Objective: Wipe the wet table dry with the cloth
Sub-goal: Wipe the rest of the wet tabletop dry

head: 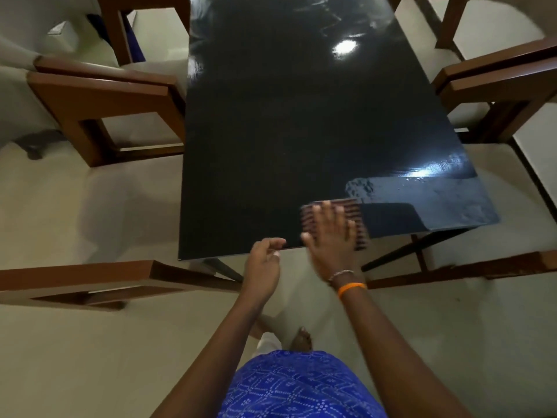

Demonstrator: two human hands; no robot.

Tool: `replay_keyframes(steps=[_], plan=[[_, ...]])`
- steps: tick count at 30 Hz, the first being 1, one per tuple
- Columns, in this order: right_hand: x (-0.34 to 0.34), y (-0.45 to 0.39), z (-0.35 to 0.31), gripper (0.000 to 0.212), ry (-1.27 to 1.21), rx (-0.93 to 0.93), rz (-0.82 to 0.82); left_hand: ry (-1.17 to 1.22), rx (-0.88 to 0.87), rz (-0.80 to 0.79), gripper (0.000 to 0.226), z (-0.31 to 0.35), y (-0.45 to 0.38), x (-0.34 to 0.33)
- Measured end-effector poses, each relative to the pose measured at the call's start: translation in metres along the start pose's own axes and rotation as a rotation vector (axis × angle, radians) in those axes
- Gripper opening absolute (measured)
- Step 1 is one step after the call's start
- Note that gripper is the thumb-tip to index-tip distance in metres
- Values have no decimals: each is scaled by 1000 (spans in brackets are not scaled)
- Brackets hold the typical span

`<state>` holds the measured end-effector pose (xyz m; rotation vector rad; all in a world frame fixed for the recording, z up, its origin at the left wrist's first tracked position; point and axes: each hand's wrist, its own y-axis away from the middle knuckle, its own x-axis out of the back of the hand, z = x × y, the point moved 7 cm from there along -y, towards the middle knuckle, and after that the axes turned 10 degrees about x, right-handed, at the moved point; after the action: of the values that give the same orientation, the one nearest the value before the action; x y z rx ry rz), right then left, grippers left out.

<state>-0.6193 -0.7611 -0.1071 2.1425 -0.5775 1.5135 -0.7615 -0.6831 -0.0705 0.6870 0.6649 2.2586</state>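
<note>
A brown wooden chair (99, 285) is standing at the near left, its arm reaching toward the table's near edge. Just right of it, the left hand (263, 260) is hovering at the near edge of the black table (271, 131), fingers loosely curled and holding nothing, thumb tip just touching or just above the edge; which of the two cannot be told. Beside it to the right, the right hand (330, 236) is lying flat with fingers spread, pressing down on the striped cloth (358, 224). The cloth is sitting on the table's near edge, right of centre, showing past the fingertips and along the hand's right side, blurred. On that wrist an orange band (351, 288) is sitting next to a thin metal bracelet (340, 274). Further right, the table's near right corner is gleaming with a wet film (428, 194), streaked and catching light. No containers are showing on the table.
</note>
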Motion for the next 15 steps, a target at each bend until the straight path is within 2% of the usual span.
replay_keyframes(steps=[4,8,11,15], plan=[[-21,-7,-53,63,-36,203,-77,65,-71,139,34,8,0,1],[-9,5,-20,60,6,360,-43,-5,-121,143,35,13,-1,-14],[8,9,47,61,49,282,-40,-148,-159,124,37,20,-8,-31],[47,11,162,61,78,-5,17,-420,-252,151,43,31,-12,-58]])
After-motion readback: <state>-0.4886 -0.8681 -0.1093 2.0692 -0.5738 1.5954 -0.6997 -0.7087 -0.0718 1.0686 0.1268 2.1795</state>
